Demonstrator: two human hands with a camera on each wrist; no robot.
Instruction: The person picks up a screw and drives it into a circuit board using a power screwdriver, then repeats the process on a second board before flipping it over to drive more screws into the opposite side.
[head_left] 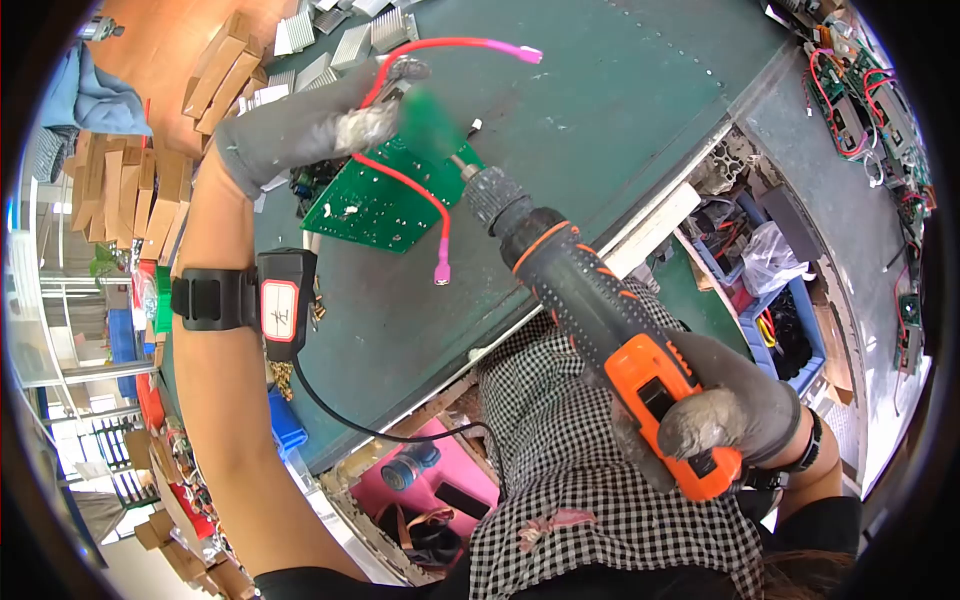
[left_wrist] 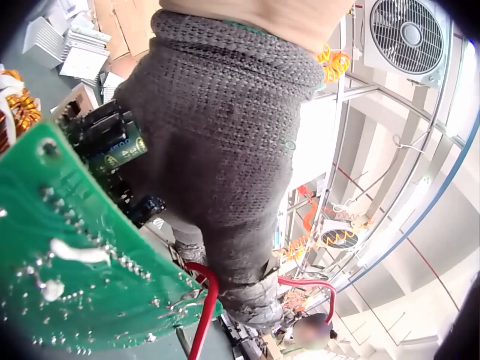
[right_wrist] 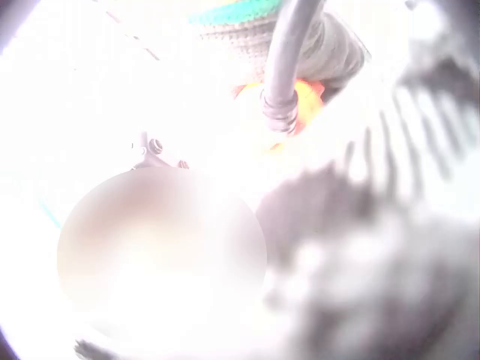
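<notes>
The gloved left hand (head_left: 335, 125) grips the green circuit board (head_left: 375, 205) at its upper edge, with a red wire (head_left: 410, 185) passing by the fingers. In the left wrist view the board (left_wrist: 82, 262) shows its soldered side, black parts behind it, and the left hand (left_wrist: 225, 150) beside it. The gloved right hand (head_left: 725, 410) holds an orange and black power driver (head_left: 600, 300) by its body, the tip at the board's right edge. The right wrist view is overexposed; part of the glove (right_wrist: 255, 45) and some orange show.
Metal heat sinks (head_left: 350, 45) and cardboard pieces (head_left: 215, 75) lie at the upper left. On the right are blue bins (head_left: 795, 330) and more wired boards (head_left: 850, 110). A pink tray (head_left: 450, 470) with a phone sits in an opening near the lap.
</notes>
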